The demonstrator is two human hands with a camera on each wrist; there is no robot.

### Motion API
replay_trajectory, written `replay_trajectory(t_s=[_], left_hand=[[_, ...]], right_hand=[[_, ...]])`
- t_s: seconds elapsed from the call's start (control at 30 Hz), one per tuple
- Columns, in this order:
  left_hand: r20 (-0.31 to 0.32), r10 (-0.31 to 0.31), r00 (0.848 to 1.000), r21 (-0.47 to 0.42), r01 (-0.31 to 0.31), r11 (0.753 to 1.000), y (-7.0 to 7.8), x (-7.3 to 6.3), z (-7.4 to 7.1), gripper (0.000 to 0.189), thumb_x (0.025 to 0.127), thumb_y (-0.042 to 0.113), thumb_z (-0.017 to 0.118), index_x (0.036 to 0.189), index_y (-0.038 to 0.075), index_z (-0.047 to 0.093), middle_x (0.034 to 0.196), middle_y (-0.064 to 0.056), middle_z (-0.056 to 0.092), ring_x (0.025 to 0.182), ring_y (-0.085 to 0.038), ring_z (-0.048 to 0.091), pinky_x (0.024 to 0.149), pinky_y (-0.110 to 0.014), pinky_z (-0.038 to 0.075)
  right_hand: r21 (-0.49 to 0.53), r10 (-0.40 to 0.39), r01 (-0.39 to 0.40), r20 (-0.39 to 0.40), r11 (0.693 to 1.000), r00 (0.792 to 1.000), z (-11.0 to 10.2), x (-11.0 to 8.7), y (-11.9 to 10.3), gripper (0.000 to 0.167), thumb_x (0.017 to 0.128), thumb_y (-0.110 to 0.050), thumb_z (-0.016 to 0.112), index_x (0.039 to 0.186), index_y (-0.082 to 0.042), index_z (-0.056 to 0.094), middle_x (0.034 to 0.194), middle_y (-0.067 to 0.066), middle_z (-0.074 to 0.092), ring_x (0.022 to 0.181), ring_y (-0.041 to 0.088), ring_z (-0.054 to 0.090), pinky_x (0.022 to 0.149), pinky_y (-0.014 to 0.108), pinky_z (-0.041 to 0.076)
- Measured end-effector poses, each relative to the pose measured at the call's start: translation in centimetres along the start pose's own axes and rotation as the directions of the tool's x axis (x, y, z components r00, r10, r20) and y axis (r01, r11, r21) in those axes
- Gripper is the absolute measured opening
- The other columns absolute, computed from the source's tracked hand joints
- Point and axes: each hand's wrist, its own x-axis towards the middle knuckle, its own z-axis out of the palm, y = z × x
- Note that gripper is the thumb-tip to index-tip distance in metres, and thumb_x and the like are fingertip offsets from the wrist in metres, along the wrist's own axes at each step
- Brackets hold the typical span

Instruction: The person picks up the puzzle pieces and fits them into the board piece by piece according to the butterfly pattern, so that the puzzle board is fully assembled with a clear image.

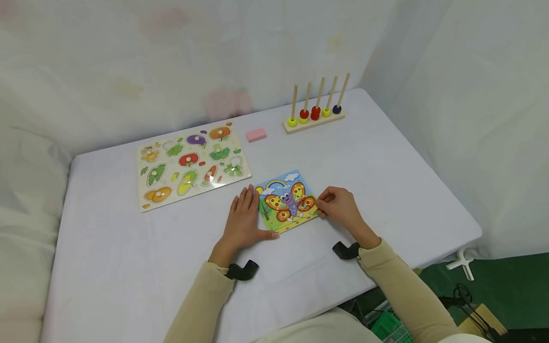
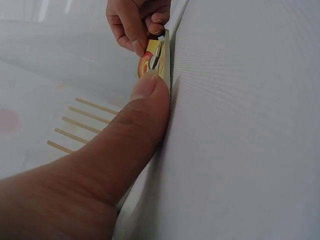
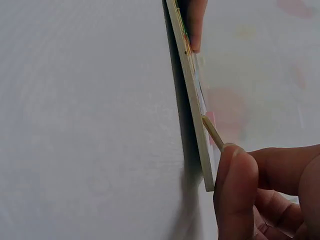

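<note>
A small wooden jigsaw puzzle [image 1: 293, 177] with a butterfly picture lies slightly turned on the white table. My left hand [image 1: 244, 219] steadies it, fingers straight along its left side and thumb at the near left corner. At the near right corner, my right hand [image 1: 340, 207] pinches a thin puzzle piece [image 3: 214, 134] between thumb and forefinger. In the right wrist view this piece stands tilted, its far edge against the puzzle board [image 3: 201, 145] and its near edge raised. The left thumb [image 2: 137, 120] partly covers the board in the left wrist view.
A vegetable knob puzzle [image 1: 171, 193] lies at the back left. A pink block [image 1: 256, 135] sits to its right. Farther right stands a wooden bead rack [image 1: 315, 125] with several upright pegs. The table's front edge runs close below the right forearm.
</note>
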Motion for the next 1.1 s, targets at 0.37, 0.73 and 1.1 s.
replay_trajectory(t_s=[0.37, 0.73, 1.1], left_hand=[[-0.008, -0.003, 1.000, -0.008, 0.003, 1.000, -0.1, -0.1, 0.0, 0.131, 0.062, 0.073, 0.073, 0.154, 0.004, 0.012, 0.163, -0.012, -0.001, 0.150, -0.029, -0.002, 0.121, -0.050, 0.003], [-0.013, -0.001, 1.000, -0.003, 0.001, 1.000, 0.0, 0.0, 0.0, 0.130, 0.062, 0.073, 0.073, 0.154, 0.003, 0.013, 0.163, -0.013, 0.000, 0.150, -0.030, -0.002, 0.121, -0.050, 0.004], [-0.003, -0.009, 1.000, -0.004, 0.009, 1.000, 0.2, 0.0, -0.1, 0.130, 0.062, 0.072, 0.074, 0.154, 0.004, 0.012, 0.163, -0.012, 0.000, 0.150, -0.029, -0.003, 0.121, -0.049, 0.003]], right_hand=[[-0.204, -0.085, 0.098, 0.073, 0.974, 0.994, 0.1, 0.5, -0.7, 0.013, 0.086, -0.017, 0.067, 0.089, -0.006, 0.061, 0.067, 0.003, 0.065, 0.053, 0.012, 0.058, 0.057, 0.026, 0.045], [-0.119, -0.151, 0.161, 0.096, 0.980, 0.984, -0.2, 0.5, -0.4, 0.019, 0.088, -0.017, 0.069, 0.100, -0.005, 0.061, 0.073, 0.004, 0.067, 0.055, 0.015, 0.059, 0.053, 0.027, 0.045], [-0.325, -0.065, 0.122, 0.182, 0.938, 0.981, 0.2, 1.4, -1.7, 0.023, 0.085, -0.024, 0.070, 0.098, -0.007, 0.060, 0.067, 0.003, 0.060, 0.056, 0.015, 0.051, 0.051, 0.026, 0.040]])
